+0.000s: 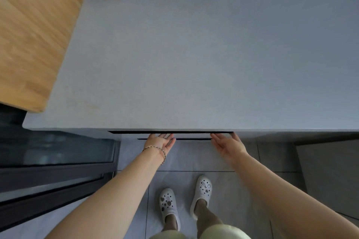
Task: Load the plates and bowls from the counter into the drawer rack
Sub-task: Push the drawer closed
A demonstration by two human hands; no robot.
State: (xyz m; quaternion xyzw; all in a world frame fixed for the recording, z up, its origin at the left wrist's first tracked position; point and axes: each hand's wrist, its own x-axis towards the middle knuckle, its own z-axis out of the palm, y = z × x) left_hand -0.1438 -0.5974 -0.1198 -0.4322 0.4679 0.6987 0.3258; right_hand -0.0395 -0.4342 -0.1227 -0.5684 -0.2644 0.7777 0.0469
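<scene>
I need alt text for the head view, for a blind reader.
The left hand and right hand reach open-palmed to the drawer front under a grey counter. White shoes stand on a tiled floor.

bracelet [155, 148]: thin string of small dark and gold-toned beads, two loose strands, at the wrist of the left hand [161, 142]
arms [116, 190]: bare along all that shows
shorts [223, 232]: pale yellow-green plain cloth, only the leg ends in view
left shoe [168, 203]: white clog, round holes over the toe, small dark charms plugged in
right shoe [202, 192]: matching white clog, same holes, a few charms, one shiny
ankles [200, 204]: bare above the clogs
</scene>
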